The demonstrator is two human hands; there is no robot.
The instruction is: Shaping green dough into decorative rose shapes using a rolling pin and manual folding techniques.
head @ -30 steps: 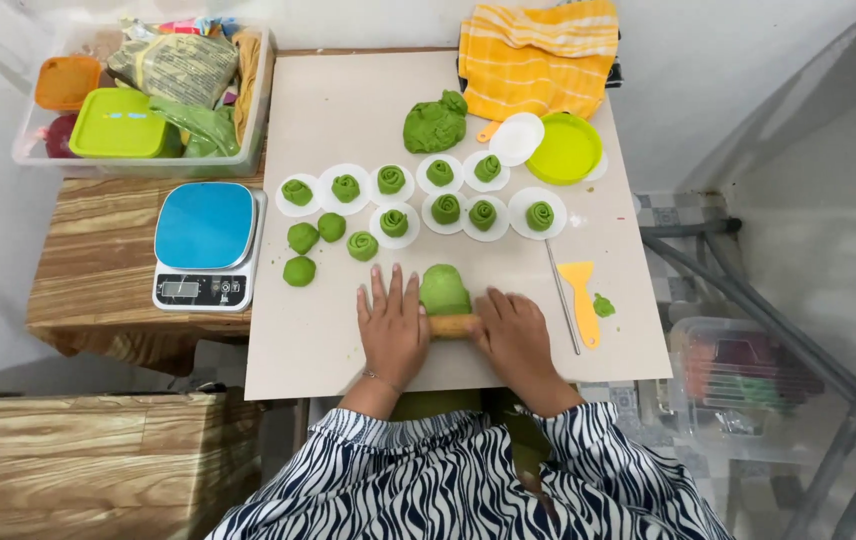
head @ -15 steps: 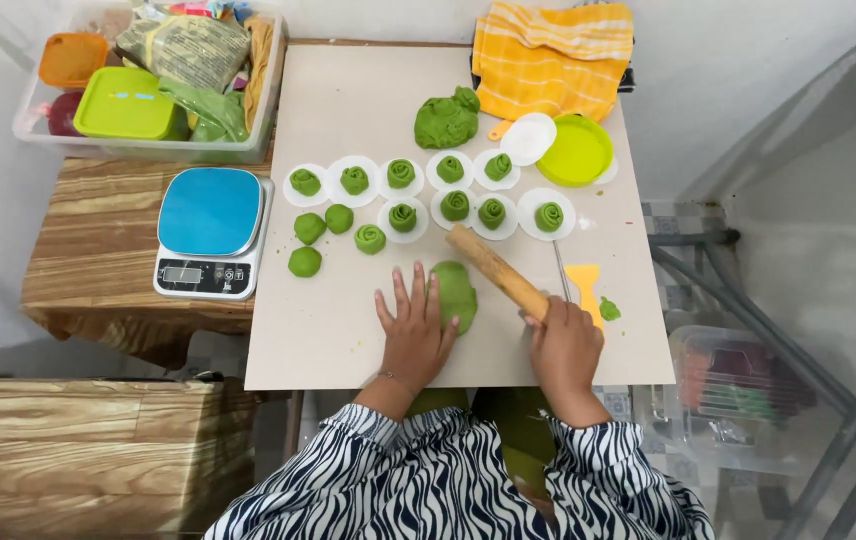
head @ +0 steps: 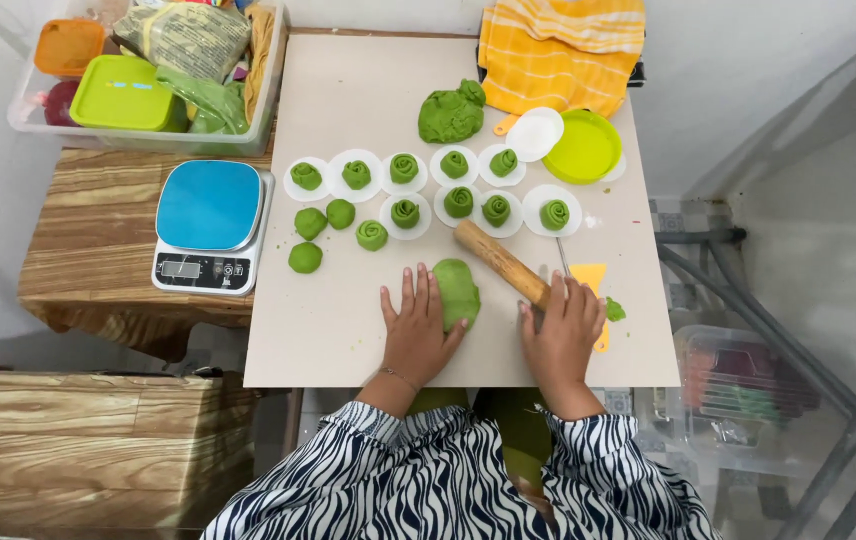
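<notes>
My left hand (head: 416,328) lies flat on the pale board (head: 348,330), fingers spread, its fingertips touching the left edge of a flattened oval of green dough (head: 458,290). My right hand (head: 560,335) rests on the near end of a wooden rolling pin (head: 500,262), which lies slanted on the board just right of the dough. Beyond them stand two rows of rolled green dough pieces on round white papers (head: 453,185), plus three plain green dough balls (head: 320,228) at the left. A large lump of green dough (head: 451,113) sits farther back.
A kitchen scale (head: 206,225) with a blue top stands left of the board. A clear bin (head: 138,70) of containers and bags is at the back left. A green lid (head: 583,148), a white disc (head: 534,133), a striped yellow cloth (head: 560,45) and an orange scraper (head: 593,285) lie right.
A second ago both hands pressed the pin across the dough. The right hand then swung the pin off to the right and set it down slanted; the left hand now rests by the flattened dough.
</notes>
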